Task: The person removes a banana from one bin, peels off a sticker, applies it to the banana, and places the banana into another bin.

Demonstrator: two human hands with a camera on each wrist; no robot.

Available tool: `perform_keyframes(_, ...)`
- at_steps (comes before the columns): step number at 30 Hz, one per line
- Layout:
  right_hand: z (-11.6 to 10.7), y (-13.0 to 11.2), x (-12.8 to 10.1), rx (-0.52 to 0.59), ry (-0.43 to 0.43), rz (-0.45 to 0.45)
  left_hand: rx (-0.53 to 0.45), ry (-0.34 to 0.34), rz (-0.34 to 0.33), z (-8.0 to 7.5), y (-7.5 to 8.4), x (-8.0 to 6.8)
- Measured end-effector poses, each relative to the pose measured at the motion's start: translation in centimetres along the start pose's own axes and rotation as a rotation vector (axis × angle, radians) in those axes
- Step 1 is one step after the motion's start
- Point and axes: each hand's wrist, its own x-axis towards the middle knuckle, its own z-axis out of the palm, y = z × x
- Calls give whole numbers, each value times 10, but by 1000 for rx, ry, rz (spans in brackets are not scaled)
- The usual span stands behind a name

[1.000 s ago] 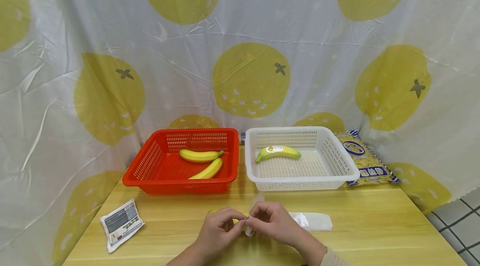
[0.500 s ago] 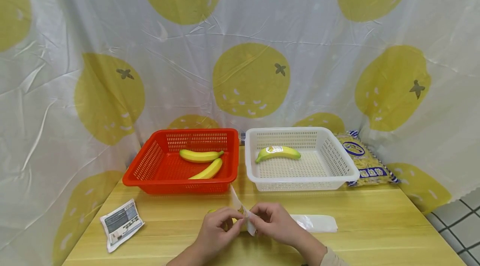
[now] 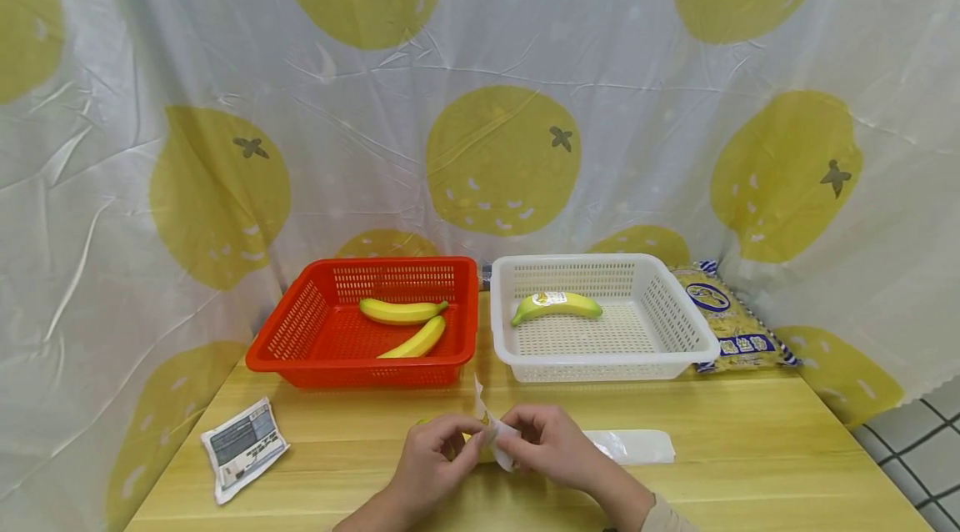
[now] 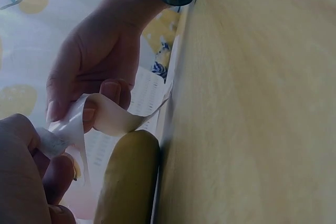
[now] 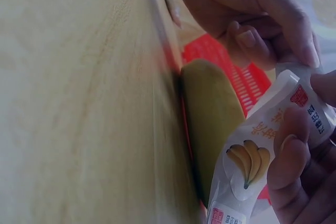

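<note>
Both hands meet over the table in front of the baskets. Between them is a white strip of banana stickers (image 5: 247,166), printed with a bunch of bananas and red marks. My left hand (image 3: 438,457) pinches the strip between thumb and forefinger. From the other side my right hand (image 3: 551,444) grips it, thumb and fingers around the paper. One end of the strip stands up above the fingers in the head view. Close under the strip a yellow banana (image 4: 128,177) lies on the table, mostly hidden behind the hands in the head view.
A red basket (image 3: 300,365) with two bananas stands at back left. Beside it, a white basket (image 3: 600,361) holds one banana bearing a label. A yellow noodle bag (image 3: 738,332) lies far right, a white packet (image 3: 243,449) left. A white strip (image 3: 637,447) lies right of the hands.
The free upper end of the sticker strip has swung left and stands more upright. The piece at the fingers has turned. The strip on the right has shifted slightly rightward; both hands stay nearly still.
</note>
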Motion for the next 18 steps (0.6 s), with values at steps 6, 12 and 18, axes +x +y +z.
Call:
perform_keyframes(6, -1, 1, 0, -14, 6, -12, -2, 11, 2, 0, 0, 0)
perform_keyframes(12, -1, 0, -1, -17, 16, -26, -22, 15, -58, 0, 1, -1)
perform_keyframes(18, -4, -1, -1, -33, 18, -17, -39, 17, -112, -2, 3, -1)
